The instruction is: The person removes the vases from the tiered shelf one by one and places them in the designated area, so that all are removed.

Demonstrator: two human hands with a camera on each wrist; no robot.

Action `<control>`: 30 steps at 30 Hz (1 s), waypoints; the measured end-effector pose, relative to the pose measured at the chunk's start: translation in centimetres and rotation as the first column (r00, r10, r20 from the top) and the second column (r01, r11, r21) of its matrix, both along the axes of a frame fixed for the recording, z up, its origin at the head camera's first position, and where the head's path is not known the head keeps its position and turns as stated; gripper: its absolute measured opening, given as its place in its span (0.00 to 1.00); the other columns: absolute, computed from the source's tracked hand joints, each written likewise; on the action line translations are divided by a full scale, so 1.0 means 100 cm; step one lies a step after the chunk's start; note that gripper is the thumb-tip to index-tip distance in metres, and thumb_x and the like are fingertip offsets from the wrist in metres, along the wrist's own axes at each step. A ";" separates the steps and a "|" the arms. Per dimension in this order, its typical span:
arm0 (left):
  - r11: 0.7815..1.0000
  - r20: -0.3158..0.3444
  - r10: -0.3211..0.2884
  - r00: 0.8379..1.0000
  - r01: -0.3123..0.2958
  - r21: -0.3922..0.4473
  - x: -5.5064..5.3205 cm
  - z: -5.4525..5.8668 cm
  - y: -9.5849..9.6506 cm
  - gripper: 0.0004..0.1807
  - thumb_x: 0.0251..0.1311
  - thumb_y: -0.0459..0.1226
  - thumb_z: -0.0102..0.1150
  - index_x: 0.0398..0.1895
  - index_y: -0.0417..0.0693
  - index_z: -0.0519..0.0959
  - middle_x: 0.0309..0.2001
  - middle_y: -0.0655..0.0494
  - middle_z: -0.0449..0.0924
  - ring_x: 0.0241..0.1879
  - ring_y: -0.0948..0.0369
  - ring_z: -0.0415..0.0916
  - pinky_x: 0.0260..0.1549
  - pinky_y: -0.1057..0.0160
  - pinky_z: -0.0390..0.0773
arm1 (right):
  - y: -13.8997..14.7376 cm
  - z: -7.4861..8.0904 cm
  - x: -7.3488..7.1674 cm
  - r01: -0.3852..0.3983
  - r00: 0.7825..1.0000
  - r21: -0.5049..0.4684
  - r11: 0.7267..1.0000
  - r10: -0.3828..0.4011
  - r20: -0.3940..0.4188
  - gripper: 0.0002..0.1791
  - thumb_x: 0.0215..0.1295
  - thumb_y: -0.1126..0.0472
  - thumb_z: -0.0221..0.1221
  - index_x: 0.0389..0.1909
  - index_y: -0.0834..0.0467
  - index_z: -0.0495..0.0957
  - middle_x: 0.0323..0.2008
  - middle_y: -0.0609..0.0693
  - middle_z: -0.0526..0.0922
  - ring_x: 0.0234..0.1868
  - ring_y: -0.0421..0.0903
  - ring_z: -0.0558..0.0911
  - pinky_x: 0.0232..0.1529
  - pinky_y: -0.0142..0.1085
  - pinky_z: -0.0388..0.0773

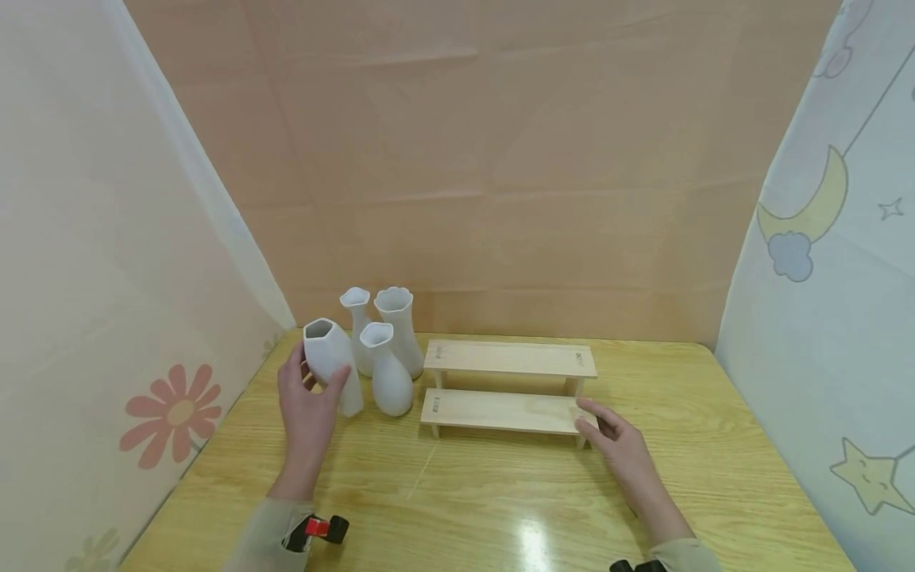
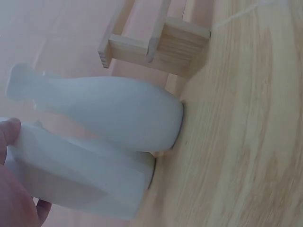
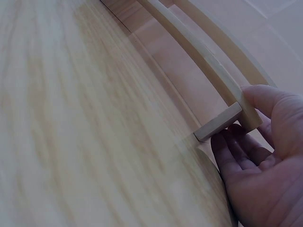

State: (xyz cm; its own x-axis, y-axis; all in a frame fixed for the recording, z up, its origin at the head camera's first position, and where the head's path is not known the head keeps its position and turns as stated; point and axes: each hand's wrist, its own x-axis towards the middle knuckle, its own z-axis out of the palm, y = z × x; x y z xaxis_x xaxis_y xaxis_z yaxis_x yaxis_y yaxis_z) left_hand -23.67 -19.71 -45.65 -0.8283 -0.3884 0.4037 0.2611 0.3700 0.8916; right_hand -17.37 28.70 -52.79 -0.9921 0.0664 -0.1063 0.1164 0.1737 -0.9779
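Note:
My left hand (image 1: 314, 401) grips a white faceted vase (image 1: 332, 357) round its sides. The vase leans a little toward the left, its angular mouth upward and its base close over the table. Beside it stands a white round-bellied vase (image 1: 391, 381) with a narrow neck, also large in the left wrist view (image 2: 118, 109). On the right, my right hand (image 1: 616, 441) holds the right end of the lower tier of a two-tier wooden stand (image 1: 500, 409). In the right wrist view its fingers (image 3: 262, 97) lie over the board (image 3: 203, 61) and against the short leg (image 3: 220, 122).
Two more white vases with wavy rims, a slim one (image 1: 355, 300) and a wider one (image 1: 403, 334), stand behind, close together. The stand's upper tier (image 1: 511, 357) is at the back of the wooden table (image 1: 465, 500). Cloth curtains (image 1: 500, 159) enclose the table.

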 end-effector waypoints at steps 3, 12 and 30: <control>1.000 -0.011 0.004 1.000 -0.004 0.011 -0.007 -0.006 0.000 0.45 0.68 0.33 0.77 0.85 0.45 0.65 0.72 0.38 0.65 0.69 0.42 0.70 0.71 0.37 0.73 | 0.000 0.000 0.000 -0.002 1.000 0.001 1.000 0.002 -0.011 0.40 0.79 0.42 0.67 0.83 0.55 0.69 0.87 0.54 0.58 0.88 0.57 0.50 0.81 0.43 0.54; 1.000 -0.002 0.006 1.000 -0.006 0.023 -0.024 -0.016 0.000 0.45 0.69 0.37 0.78 0.85 0.47 0.65 0.73 0.39 0.65 0.70 0.42 0.69 0.71 0.37 0.72 | 0.001 -0.001 0.000 -0.012 0.999 0.014 1.000 0.012 -0.034 0.39 0.80 0.42 0.66 0.83 0.54 0.69 0.87 0.54 0.58 0.88 0.57 0.50 0.77 0.31 0.58; 1.000 0.005 -0.022 1.000 0.022 0.010 -0.036 -0.021 0.004 0.43 0.70 0.38 0.77 0.84 0.46 0.65 0.73 0.37 0.65 0.71 0.40 0.68 0.71 0.35 0.72 | 0.001 -0.001 0.000 -0.013 1.000 0.024 1.000 0.013 -0.023 0.39 0.80 0.42 0.66 0.83 0.53 0.69 0.87 0.55 0.57 0.88 0.58 0.50 0.79 0.39 0.56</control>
State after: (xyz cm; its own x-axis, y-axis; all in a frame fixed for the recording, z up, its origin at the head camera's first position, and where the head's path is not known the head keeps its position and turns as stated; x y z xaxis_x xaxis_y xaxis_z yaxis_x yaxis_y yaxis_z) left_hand -27.30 -19.32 -47.78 -0.8389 -0.3740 0.3954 0.2643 0.3553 0.8966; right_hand -17.36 28.82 -52.87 -0.9951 0.0558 -0.0819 0.0914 0.1979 -0.9759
